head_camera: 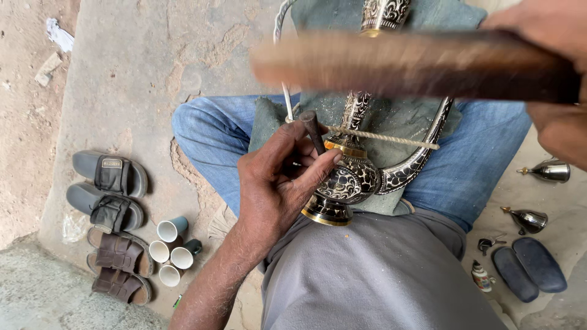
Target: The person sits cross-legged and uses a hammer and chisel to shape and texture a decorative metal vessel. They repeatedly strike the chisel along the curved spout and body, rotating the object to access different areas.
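A black and silver engraved metal vessel (351, 180) with a brass rim and a curved handle lies on a grey-green cloth (397, 116) over my lap. A rope (391, 139) crosses its neck. My left hand (278, 183) pinches a short dark metal punch (313, 131) against the vessel's shoulder. My right hand (553, 73), at the upper right, grips a long wooden mallet (416, 64), blurred with motion, held above the vessel.
Two pairs of sandals (113, 220) and several small cups (171, 247) sit on the stone floor at the left. At the right lie two small metal bell-shaped parts (538, 195), keys (489, 243), a small bottle (481, 276) and a dark case (529, 267).
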